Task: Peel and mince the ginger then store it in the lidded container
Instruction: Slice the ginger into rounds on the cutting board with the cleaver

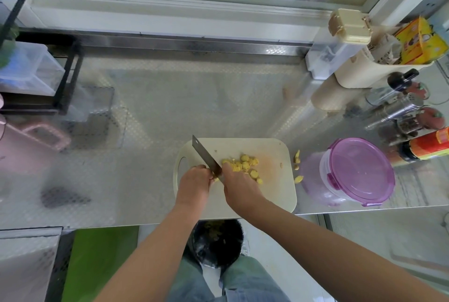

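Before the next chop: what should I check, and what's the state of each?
1. Knife in right hand grip: ok, though the handle is hidden.
2. Left hand fingers clear of the blade: not ok, they are close against it.
3. Ginger slices on cutting board: ok, but a few bits lie off it.
4. Minced fine: not ok, coarse rounds.
5. Lidded container open: not ok, lid on.

knife (206,157): handle hidden inside the right hand (237,183); only the blade shows, pointing to 11 o'clock.
ginger piece (214,179): mostly covered by the left hand (194,181); a yellow tip shows.
cutting board (267,151): 6 o'clock edge hidden under both forearms.
bin (218,245): far rim hidden beneath the counter (136,194); contents blurred.
red-labelled bottle (430,146): cut off at the picture's 3 o'clock edge.
lidded container (362,170): contents unreadable through the tinted lid.
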